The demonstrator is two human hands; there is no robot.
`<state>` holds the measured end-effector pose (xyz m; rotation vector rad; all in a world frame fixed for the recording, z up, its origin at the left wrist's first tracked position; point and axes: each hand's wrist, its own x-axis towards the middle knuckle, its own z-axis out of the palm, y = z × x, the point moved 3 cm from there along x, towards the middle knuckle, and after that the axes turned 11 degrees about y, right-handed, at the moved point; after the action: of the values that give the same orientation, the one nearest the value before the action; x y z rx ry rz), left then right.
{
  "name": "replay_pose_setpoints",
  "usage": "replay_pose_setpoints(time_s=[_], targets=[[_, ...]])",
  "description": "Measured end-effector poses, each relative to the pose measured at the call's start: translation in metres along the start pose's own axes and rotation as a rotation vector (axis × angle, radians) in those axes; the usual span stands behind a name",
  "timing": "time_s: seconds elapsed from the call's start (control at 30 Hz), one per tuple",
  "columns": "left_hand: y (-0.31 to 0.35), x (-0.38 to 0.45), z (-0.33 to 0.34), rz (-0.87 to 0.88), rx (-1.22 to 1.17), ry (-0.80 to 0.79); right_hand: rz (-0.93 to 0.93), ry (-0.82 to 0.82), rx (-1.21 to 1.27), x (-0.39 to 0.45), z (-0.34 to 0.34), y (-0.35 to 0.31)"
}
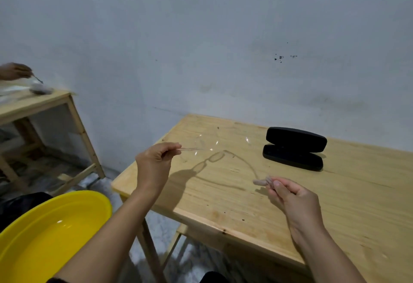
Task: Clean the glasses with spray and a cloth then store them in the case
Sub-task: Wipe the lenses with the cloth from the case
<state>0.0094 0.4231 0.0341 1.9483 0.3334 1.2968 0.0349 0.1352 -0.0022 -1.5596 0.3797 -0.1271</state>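
At the far left edge of the view another person's hand, cut off at the wrist, holds a small spoon-like thing over a blurred dish on a second pale wooden table; what is in the dish is too smeared to tell. Below that, a round yellow plastic basin fills the lower left corner, its near side out of view.

The left hand hangs off the left edge of the light pine table, thumb and fingers pinched tight on one temple tip of the clear-framed, nearly see-through glasses. The frame is very hard to make out: only a thin pinkish arm and a few glints on the lenses show above the table's rear left part, held in the air. Their shadow on the wood is plainer than the glasses themselves.

The right hand is over the middle of the table toward its front edge, fingers closed on the other pinkish temple tip, which pokes out leftward past the thumb.

Farther right, near the rear edge, a black hard-shell glasses case lies open and apart from both hands. Behind stands a bare grey-white wall with a few dark specks. Mottled floor shows under the tables.
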Motion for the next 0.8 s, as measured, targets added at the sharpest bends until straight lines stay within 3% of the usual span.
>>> replay_pose_setpoints(time_s=[0.27, 0.57, 0.8], targets=[[-0.048, 0.004, -0.021, 0.055, 0.135, -0.037, 0.078, -0.027, 0.104, -0.002, 0.005, 0.003], [-0.065, -0.001, -0.021, -0.010, 0.199, -0.120, 0.110, -0.062, 0.160, -0.001, 0.009, 0.005], [-0.062, -0.004, -0.020, 0.161, 0.259, -0.163, 0.116, -0.072, 0.193, -0.002, 0.010, 0.003]])
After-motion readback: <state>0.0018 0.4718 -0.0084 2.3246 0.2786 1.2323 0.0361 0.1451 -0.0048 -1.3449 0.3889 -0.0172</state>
